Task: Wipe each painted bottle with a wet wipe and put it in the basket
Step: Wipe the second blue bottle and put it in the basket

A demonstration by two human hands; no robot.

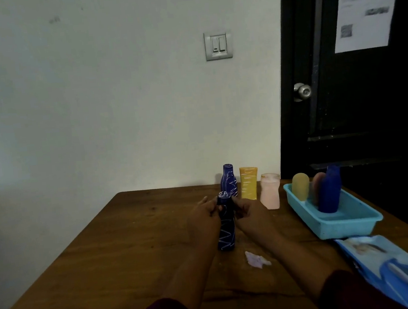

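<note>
the scribbled blue bottle (226, 227) stands left of the basket (349, 225). the left hand (204, 216) and right hand (247, 212) both pinch its neck with bent fingers. the wipe (256, 259) lies left of the basket too, in no hand, so the bottle might tip or stay dirty.

A dark blue plastic bottle scribbled with white lines (226, 229) stands on the brown wooden counter (131, 236), its neck held by the left hand (202, 216) and the right hand (247, 212). To that bottle's right sits a turquoise plastic basket (342, 225); a crumpled white wipe (256, 259) lies near the bottle's base.
</note>
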